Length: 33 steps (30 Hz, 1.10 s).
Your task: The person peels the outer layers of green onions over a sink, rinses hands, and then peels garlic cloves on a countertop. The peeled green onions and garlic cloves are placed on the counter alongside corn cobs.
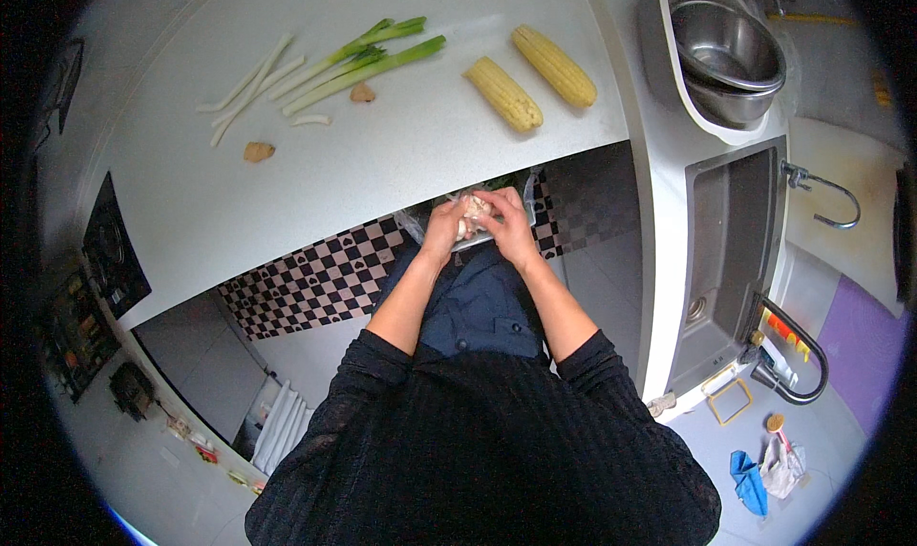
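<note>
A pale garlic bulb (477,206) is held between both my hands, just beyond the counter's front edge and above a lined bin (473,244). My left hand (445,225) grips it from the left, my right hand (506,220) has its fingertips on it from the right. On the white counter (322,166) lie green leek stalks (365,69), thin white stalks (256,91), two pieces of ginger root (258,152) and two peeled corn cobs (503,94). Part of the bin and what is in it are hidden by my hands.
To the right are a grey sink (731,259) with a black faucet (813,360), and stainless steel bowls (727,51) in a white-rimmed basin (677,80). A blue cloth (749,483) hangs near a brush (776,424). A checkered mat (315,281) lies below the counter.
</note>
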Tool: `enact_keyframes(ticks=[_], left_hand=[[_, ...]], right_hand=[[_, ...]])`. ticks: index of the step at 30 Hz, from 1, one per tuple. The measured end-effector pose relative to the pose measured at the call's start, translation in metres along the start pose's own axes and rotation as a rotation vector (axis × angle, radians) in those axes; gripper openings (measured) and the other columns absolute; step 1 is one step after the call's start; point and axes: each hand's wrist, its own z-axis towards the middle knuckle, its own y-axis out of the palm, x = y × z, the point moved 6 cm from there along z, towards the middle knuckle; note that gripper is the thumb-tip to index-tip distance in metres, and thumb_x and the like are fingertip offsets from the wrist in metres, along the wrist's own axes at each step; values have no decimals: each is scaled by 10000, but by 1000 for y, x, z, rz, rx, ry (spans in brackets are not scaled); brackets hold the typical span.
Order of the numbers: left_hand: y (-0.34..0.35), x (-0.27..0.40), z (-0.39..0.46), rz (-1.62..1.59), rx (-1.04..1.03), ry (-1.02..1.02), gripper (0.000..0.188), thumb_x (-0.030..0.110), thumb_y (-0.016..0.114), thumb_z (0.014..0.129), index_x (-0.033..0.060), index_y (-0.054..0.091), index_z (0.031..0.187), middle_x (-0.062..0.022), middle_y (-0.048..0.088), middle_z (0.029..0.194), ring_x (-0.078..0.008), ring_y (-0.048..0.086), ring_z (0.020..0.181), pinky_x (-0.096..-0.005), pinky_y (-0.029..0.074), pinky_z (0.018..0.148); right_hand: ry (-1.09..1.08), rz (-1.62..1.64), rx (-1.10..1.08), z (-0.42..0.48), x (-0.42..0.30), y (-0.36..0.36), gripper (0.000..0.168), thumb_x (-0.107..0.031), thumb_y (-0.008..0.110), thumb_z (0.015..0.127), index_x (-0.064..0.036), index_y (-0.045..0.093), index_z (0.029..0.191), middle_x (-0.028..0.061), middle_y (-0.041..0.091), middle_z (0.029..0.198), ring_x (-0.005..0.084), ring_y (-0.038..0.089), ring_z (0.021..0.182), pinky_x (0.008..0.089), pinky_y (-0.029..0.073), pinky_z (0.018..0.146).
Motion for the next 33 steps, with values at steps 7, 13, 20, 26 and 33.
enact_keyframes(ticks=[7, 13, 20, 26, 33], left_hand=[[14, 10, -7, 40, -97, 14, 386, 371, 468, 1119, 48, 670, 1060, -14, 656, 846, -93, 558, 641, -242, 438, 570], [11, -1, -7, -122, -93, 20, 392, 375, 471, 1118, 45, 674, 1059, -19, 657, 845, -94, 551, 628, -237, 426, 573], [8, -8, -5, -199, -46, -37, 384, 374, 513, 1105, 28, 676, 1070, -26, 662, 867, -102, 563, 643, -245, 466, 598], [23, 3, -10, -194, -44, -14, 370, 362, 548, 1090, 15, 676, 1103, -29, 680, 911, -98, 583, 683, -239, 489, 611], [-2, 7, -6, 60, 20, 88, 338, 335, 606, 1059, 8, 678, 1105, -20, 679, 897, -80, 585, 692, -236, 480, 608]], right_hand=[[227, 164, -65, -2, 11, 5, 406, -129, 692, 972, -98, 653, 1375, 40, 689, 1001, 118, 606, 835, 285, 528, 797], [236, 246, 21, -3, 19, 19, 329, -140, 601, 1039, -78, 662, 1356, 54, 735, 1083, 101, 619, 851, 276, 529, 786], [379, 390, 152, -7, 40, 23, 313, -148, 529, 1064, -1, 673, 1300, 102, 730, 1037, 155, 661, 908, 315, 531, 797], [272, 133, 339, -3, 48, 16, 293, -169, 483, 1068, 7, 656, 1224, 171, 731, 1060, 232, 697, 913, 353, 539, 812], [263, -435, 163, 5, -12, -18, 183, -168, 609, 997, -70, 724, 1100, 170, 709, 1066, 329, 705, 952, 455, 546, 797]])
